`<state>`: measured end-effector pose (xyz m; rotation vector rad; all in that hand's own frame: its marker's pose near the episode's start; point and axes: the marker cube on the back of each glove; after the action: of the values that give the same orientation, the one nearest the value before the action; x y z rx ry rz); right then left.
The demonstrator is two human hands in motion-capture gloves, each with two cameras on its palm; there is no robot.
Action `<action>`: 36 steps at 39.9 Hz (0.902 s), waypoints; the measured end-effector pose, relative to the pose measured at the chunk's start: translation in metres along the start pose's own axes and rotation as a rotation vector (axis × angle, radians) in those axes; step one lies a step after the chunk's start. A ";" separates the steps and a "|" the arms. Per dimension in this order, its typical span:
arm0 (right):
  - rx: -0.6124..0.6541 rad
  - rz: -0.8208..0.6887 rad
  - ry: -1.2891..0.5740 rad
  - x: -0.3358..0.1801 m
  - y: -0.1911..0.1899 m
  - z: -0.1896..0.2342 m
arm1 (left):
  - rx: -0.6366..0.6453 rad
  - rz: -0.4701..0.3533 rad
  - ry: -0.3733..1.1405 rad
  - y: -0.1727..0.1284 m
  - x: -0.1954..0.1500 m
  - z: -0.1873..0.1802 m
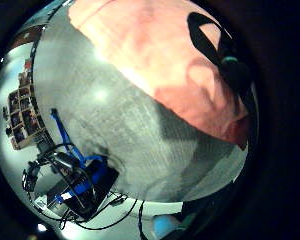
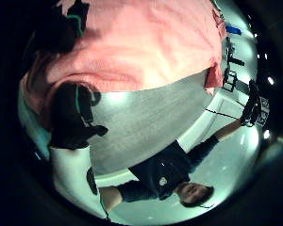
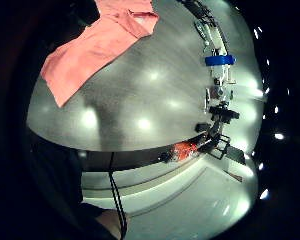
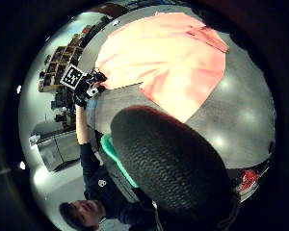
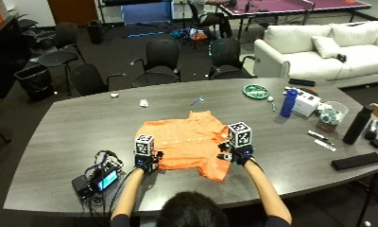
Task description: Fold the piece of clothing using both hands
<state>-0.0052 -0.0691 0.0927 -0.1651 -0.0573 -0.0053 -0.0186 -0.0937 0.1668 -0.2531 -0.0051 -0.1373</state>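
An orange shirt [image 5: 184, 144] lies spread flat on the grey table [image 5: 69, 127], collar toward the far side. My left hand [image 5: 146, 161] hovers at the shirt's near left corner; its fingers [image 2: 70, 117] hang over the cloth's edge [image 2: 132, 84], and one finger [image 1: 215, 45] casts a shadow on the cloth without holding it. My right hand [image 5: 236, 153] is raised over the shirt's near right side. Its thumb [image 4: 168, 163] shows large with nothing pinched, and the shirt [image 4: 168, 62] lies some way off below it.
A black device with cables [image 5: 98, 177] sits close to my left forearm. At the right stand a blue bottle [image 5: 289, 102], a white box [image 5: 306, 101], a black bottle [image 5: 356, 125] and a black case [image 5: 356, 161]. A green plate [image 5: 256, 91] lies farther back.
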 end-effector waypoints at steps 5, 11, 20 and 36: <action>0.093 -0.025 0.055 -0.013 0.008 -0.014 | 0.095 0.005 0.007 -0.006 0.001 -0.009; -0.002 -0.105 -0.044 -0.025 -0.008 0.008 | 0.148 0.037 0.107 -0.006 0.003 -0.022; -0.090 -0.061 -0.045 -0.031 -0.049 0.048 | 0.019 -0.067 0.233 -0.007 -0.009 -0.032; -0.289 0.038 -0.073 -0.031 -0.086 0.092 | 0.063 0.008 0.289 -0.011 0.000 -0.047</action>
<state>-0.0418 -0.1389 0.1953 -0.4556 -0.1261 0.0304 -0.0208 -0.1160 0.1240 -0.1687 0.2787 -0.1646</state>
